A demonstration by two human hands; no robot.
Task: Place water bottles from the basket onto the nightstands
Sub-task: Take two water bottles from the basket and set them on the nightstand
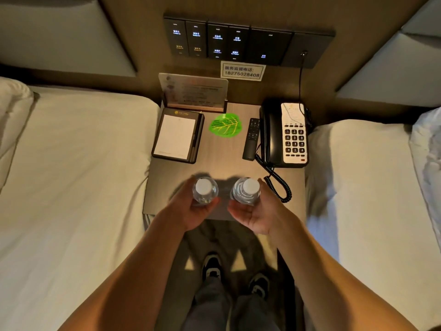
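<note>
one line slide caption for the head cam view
Left hand and right hand each hold an upright water bottle above the nightstand.

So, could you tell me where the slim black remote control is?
The slim black remote control lies on the nightstand, between the green leaf-shaped card and the black telephone.

We look down at our left hand [188, 211] and right hand [256, 216], each gripping an upright water bottle, left bottle [205, 191] and right bottle [245, 192], above the nightstand [224, 168] between two beds.
</note>
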